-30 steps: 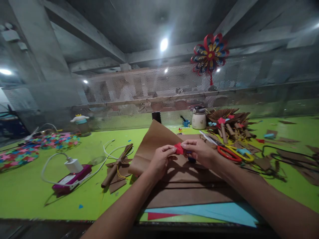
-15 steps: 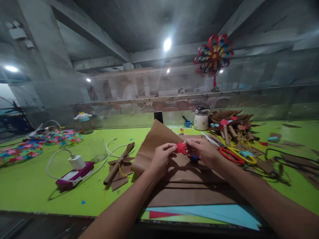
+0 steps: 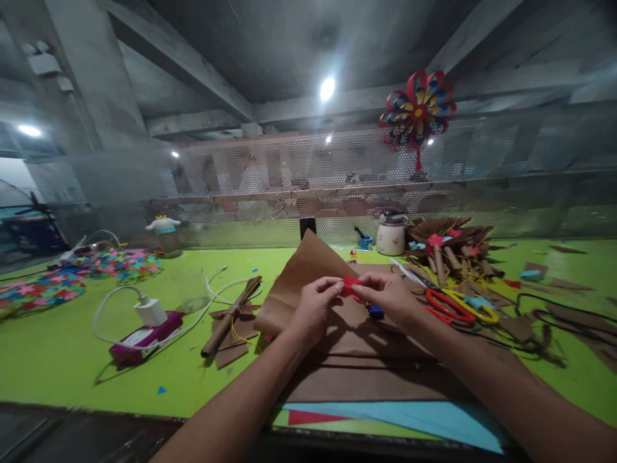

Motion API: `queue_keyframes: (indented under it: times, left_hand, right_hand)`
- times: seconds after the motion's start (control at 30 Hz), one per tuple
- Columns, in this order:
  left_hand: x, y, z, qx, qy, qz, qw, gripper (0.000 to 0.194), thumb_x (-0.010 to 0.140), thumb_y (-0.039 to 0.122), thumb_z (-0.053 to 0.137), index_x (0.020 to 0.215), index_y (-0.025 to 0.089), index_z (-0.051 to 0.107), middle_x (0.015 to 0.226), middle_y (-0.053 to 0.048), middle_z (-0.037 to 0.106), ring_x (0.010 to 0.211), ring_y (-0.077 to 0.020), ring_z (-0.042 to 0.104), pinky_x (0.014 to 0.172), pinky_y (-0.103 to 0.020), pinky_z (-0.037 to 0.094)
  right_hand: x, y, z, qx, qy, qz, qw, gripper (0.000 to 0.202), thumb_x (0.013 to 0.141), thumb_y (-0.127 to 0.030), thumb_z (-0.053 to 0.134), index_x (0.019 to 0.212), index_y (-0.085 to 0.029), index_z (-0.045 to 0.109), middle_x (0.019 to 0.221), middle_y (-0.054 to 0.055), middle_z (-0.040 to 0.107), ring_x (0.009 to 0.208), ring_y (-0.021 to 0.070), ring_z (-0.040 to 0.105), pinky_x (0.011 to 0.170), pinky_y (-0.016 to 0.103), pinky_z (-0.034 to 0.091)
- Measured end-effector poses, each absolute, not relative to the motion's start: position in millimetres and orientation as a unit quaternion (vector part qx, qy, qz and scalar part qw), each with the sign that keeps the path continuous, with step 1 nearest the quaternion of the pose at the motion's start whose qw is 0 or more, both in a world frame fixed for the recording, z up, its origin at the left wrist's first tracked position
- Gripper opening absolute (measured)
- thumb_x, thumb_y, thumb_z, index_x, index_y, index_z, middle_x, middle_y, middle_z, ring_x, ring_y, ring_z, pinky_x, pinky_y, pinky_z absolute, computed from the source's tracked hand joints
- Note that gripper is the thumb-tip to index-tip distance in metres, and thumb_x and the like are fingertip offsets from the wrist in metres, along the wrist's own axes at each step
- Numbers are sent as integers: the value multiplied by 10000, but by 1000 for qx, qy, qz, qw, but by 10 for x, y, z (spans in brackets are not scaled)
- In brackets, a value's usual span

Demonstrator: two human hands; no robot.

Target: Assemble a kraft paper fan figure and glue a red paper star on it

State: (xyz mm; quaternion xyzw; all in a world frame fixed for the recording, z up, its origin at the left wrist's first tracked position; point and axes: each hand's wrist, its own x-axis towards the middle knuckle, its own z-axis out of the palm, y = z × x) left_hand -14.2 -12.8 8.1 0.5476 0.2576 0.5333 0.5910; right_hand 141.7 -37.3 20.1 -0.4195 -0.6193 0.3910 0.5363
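Observation:
Between both hands, at the middle of the head view, is a small red paper piece (image 3: 350,285), flower- or star-like in outline. My left hand (image 3: 315,303) pinches its left side with thumb and fingers. My right hand (image 3: 385,294) pinches the right side, partly covering it. Below the hands lies a stack of brown kraft paper (image 3: 371,379), with one sheet (image 3: 306,270) curling up at the back left. A dark blue object (image 3: 375,311) sits on the paper under my right hand, its kind unclear.
Red-handled scissors (image 3: 450,306) and yellow-handled scissors (image 3: 477,305) lie right, near a pile of brown folded paper crafts (image 3: 448,241). Left are a rolled brown paper piece (image 3: 230,318), a purple power strip (image 3: 144,337) with white cable, a clear cup (image 3: 190,289) and colourful paper stars (image 3: 120,263).
My right hand's fingers have shifted from the red piece's upper right edge to a closer pinch on its right side. The left hand stays nearly in place. The view has shifted slightly.

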Motion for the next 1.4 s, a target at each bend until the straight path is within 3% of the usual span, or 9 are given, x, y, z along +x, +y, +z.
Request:
queue_keyframes:
  times: [0.2, 0.3, 0.47, 0.63, 0.83, 1.0, 1.2, 1.4]
  left_hand:
    - [-182, -167, 150, 505, 192, 454, 708, 164, 671, 256, 663, 773, 135, 623, 770, -46, 588, 655, -98, 514, 635, -238, 388]
    - [-197, -235, 192, 509, 157, 392, 750, 169, 681, 245, 650, 805, 133, 625, 759, -54, 575, 649, -102, 510, 624, -240, 378]
    - [-190, -308, 208, 507, 134, 329, 785, 195, 646, 201, 661, 823, 127, 624, 748, -55, 564, 644, -116, 524, 636, -254, 379]
    - [-178, -230, 160, 529, 166, 338, 760, 183, 693, 211, 617, 844, 108, 621, 787, -91, 592, 747, -165, 555, 687, -288, 410]
    - [-174, -149, 133, 539, 239, 434, 681, 294, 736, 411, 569, 795, 127, 616, 791, -76, 598, 728, -145, 546, 623, -239, 409]
    - [-138, -157, 109, 576, 246, 451, 636, 207, 629, 286, 702, 695, 115, 605, 677, -38, 582, 623, -102, 502, 591, -224, 363]
    - [-145, -130, 100, 551, 241, 489, 632, 226, 621, 306, 705, 707, 116, 618, 698, -34, 583, 629, -95, 497, 600, -228, 358]
    - [-150, -148, 129, 566, 259, 493, 608, 264, 640, 331, 681, 779, 114, 621, 739, -55, 591, 669, -117, 530, 608, -236, 393]
  right_hand:
    - [1486, -386, 266, -364, -628, 407, 554, 298, 702, -423, 606, 823, -151, 627, 699, 31, 596, 597, 123, 524, 568, 262, 422]
    - [1519, -430, 333, -322, -698, 399, 500, 318, 709, -361, 617, 975, -188, 610, 818, 37, 611, 690, 141, 553, 639, 280, 444]
    - [1554, -468, 366, -293, -779, 337, 440, 178, 738, -322, 590, 842, -184, 635, 805, 42, 583, 733, 156, 549, 669, 296, 434]
    - [1590, -404, 352, -339, -753, 313, 469, 177, 708, -335, 624, 736, -161, 621, 763, 28, 574, 701, 137, 519, 631, 265, 408]
    - [1627, -361, 338, -365, -699, 451, 418, 240, 679, -369, 642, 736, -139, 603, 623, 9, 600, 572, 107, 503, 556, 242, 377]
    - [1633, -333, 287, -362, -675, 475, 433, 233, 646, -335, 679, 745, -132, 621, 616, 9, 599, 563, 101, 497, 543, 235, 362]
    - [1608, -311, 232, -356, -606, 552, 449, 253, 610, -338, 712, 739, -136, 633, 671, 12, 601, 562, 80, 487, 563, 229, 371]
    - [1571, -339, 224, -377, -613, 514, 467, 273, 623, -387, 699, 709, -141, 618, 608, -2, 572, 523, 78, 463, 514, 217, 351]
